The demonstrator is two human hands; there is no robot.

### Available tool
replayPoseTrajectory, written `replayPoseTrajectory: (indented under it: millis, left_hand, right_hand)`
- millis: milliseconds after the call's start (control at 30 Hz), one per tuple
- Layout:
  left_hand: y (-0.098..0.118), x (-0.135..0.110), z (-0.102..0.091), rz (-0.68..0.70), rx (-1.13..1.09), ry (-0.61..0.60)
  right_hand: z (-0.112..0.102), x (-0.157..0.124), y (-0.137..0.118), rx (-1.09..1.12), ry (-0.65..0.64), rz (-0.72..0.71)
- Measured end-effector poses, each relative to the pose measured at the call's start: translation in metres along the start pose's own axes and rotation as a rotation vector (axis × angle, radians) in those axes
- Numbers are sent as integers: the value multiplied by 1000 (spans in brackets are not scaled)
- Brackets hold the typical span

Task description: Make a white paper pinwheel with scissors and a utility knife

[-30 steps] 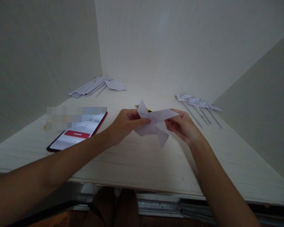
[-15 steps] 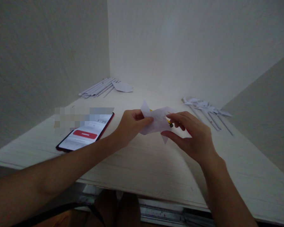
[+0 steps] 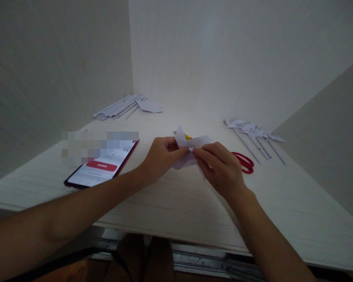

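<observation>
My left hand (image 3: 161,156) pinches a white folded paper pinwheel (image 3: 191,150) held just above the pale wooden table (image 3: 170,199). My right hand (image 3: 220,168) is closed on the same paper from the right, its fingertips meeting the left hand's at the paper's centre. A yellow pencil-like stick (image 3: 188,136) shows just behind the paper. Red scissors (image 3: 244,161) lie on the table right behind my right hand.
A phone (image 3: 102,164) with a lit screen lies to the left. Several rolled paper sticks (image 3: 117,107) and a flat paper piece (image 3: 150,105) sit at the back left. Several finished pinwheels on sticks (image 3: 255,135) lie at the back right. White walls enclose the table.
My right hand has moved from the paper's right tip to its centre, closing on it next to the left fingers. The red scissors have come into sight behind it.
</observation>
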State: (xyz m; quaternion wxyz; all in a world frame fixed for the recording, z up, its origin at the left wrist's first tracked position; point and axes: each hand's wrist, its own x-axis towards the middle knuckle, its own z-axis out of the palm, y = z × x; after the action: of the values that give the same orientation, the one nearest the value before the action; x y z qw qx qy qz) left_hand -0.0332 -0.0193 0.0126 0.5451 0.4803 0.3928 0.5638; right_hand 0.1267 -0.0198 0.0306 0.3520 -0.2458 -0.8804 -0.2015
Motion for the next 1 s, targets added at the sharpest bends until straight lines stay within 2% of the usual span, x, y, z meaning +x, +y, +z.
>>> replayPoseTrajectory:
  millis: [167,333,500,633,1000]
  left_hand:
    - [1,0,1,-47,-55,-21]
    - [3,3,-1,-98,-176,-47]
    - [5,5,-1,-160,-309,-155]
    - [1,5,-2,-152,-304,-206]
    - [-3,5,-2,-124,-221,-183]
  right_hand:
    - [2,-4,4,-17,-10,17]
    - [-4,-6,12,16,66,72]
    - [-8,-6,15,5,-21,-13]
    - [-6,-6,12,-41,-37,-6]
    - [-2,-5,9,-60,-66,-7]
